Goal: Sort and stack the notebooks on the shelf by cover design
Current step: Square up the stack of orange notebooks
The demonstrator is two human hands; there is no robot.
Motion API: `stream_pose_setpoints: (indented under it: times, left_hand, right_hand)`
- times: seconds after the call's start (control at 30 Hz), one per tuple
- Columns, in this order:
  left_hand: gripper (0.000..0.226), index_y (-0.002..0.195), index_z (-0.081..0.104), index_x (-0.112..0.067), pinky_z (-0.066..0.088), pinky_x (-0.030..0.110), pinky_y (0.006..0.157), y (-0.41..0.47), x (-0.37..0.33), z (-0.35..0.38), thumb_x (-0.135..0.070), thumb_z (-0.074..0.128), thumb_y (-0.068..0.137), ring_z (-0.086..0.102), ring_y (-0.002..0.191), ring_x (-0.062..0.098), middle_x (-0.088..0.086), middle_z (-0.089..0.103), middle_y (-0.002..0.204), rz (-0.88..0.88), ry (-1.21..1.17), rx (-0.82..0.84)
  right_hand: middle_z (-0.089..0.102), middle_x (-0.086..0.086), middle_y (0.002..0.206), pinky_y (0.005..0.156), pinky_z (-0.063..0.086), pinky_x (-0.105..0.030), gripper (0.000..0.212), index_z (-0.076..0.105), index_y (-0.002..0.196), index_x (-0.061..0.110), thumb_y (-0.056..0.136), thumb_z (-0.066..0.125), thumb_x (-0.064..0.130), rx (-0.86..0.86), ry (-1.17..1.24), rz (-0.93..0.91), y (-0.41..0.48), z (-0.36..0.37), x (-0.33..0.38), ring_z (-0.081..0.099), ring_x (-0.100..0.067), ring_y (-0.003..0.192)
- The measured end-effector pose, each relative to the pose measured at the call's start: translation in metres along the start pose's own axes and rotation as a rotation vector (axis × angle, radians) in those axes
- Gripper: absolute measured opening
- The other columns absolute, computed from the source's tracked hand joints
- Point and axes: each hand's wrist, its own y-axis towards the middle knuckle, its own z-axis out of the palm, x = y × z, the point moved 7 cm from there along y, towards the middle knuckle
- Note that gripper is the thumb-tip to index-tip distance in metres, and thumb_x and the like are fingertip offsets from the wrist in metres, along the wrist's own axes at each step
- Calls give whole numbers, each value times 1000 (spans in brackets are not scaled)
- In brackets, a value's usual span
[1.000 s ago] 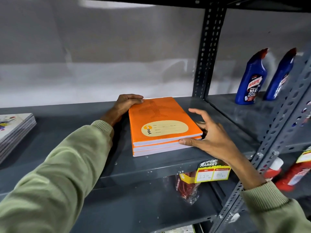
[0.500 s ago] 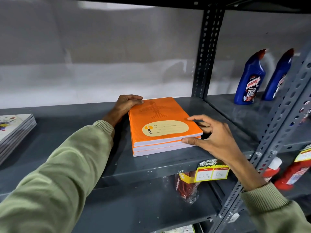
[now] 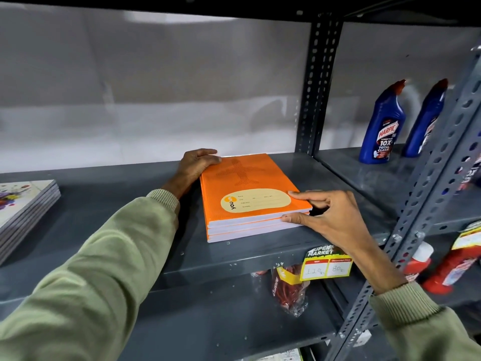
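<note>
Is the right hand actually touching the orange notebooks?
Touching. The head view shows the right hand with its thumb against the orange notebooks at their front right corner, a finger on top.

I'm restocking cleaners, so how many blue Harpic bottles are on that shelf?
2. One blue bottle stands upright on the right-hand shelf, label facing out; the second blue bottle stands just right of it, partly behind the slotted upright. More may be hidden beyond.

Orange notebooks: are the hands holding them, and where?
Yes. Left hand presses the orange notebooks' far-left corner; right hand grips their near-right corner.
</note>
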Motion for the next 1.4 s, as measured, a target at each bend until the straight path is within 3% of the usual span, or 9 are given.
stream_pose_setpoints:
  times: [0.1, 0.23, 0.33, 0.4, 0.6, 0.97, 1.13, 1.3, 1.4]
  left_hand:
    - [58, 136, 53, -13, 46, 37, 104, -19, -1, -16, -36, 70, 85, 59, 117, 25, 7, 61, 132, -102, -99, -200]
    - [62, 145, 44, -9, 45, 41, 101, -87, -19, -14, -47, 44, 97, 51, 131, 32, 18, 49, 148, -311, -361, -285]
    - [55, 128, 55, 4, 59, 28, 53, -143, -30, 14, -41, 32, 104, 76, 70, 13, 21, 71, 104, -335, -456, -142]
    - [48, 93, 67, -14, 52, 25, 36, -164, -33, 29, -43, 31, 104, 69, 44, 15, 7, 75, 61, -330, -549, -58]
    - [34, 89, 64, -22, 59, 34, 44, -165, -24, 29, -42, 39, 102, 72, 48, 22, 1, 75, 58, -364, -563, -164]
    - [32, 95, 66, -19, 62, 38, 57, -164, -18, 30, -41, 44, 100, 74, 64, 28, 8, 78, 79, -391, -522, -182]
    - [38, 69, 48, -18, 55, 29, 47, -162, -16, 16, -30, 35, 102, 65, 52, 24, 3, 63, 54, -324, -486, -247]
    - [31, 120, 55, -15, 56, 28, 46, -160, -16, 26, -31, 36, 102, 73, 65, 25, 14, 74, 94, -345, -415, -236]
    - [22, 116, 53, -19, 55, 28, 42, -163, -17, 23, -27, 38, 103, 70, 55, 22, 11, 72, 86, -371, -438, -239]
  right_hand:
    - [74, 12, 117, 107, 44, -50, 77, 69, 123, 35, 62, 65, 82, -26, 2, -45, -1, -2, 0, 63, -7, 118]
    - [50, -1, 150, 114, 36, -51, 95, 51, 144, 28, 76, 25, 89, -2, 463, 131, 20, -4, -2, 53, -15, 132]
    - [47, -6, 153, 119, 27, -49, 97, 47, 146, 23, 76, 27, 88, 93, 682, 377, 39, 16, -12, 44, -24, 140]
    - [48, -3, 152, 114, 33, -41, 81, 46, 146, 21, 89, 29, 77, 138, 653, 425, 46, 29, -9, 45, -20, 138]
    - [76, 9, 66, 58, 56, -27, 42, 68, 98, 23, 101, 39, 53, 189, 736, 516, 57, 58, -20, 73, -11, 61]
    - [77, -9, 87, 73, 57, -39, 39, 73, 99, 16, 96, 52, 48, 170, 850, 591, 58, 61, -28, 71, -26, 72]
    - [68, 0, 91, 65, 55, -32, 31, 63, 109, 17, 103, 42, 39, 146, 870, 577, 65, 52, -22, 67, -17, 79]
    - [71, -10, 81, 61, 55, -37, 33, 67, 102, 17, 100, 48, 44, 154, 791, 623, 66, 60, -22, 66, -28, 65]
    - [70, -11, 74, 59, 55, -39, 34, 67, 106, 13, 99, 49, 41, 149, 806, 629, 66, 60, -23, 66, -30, 62]
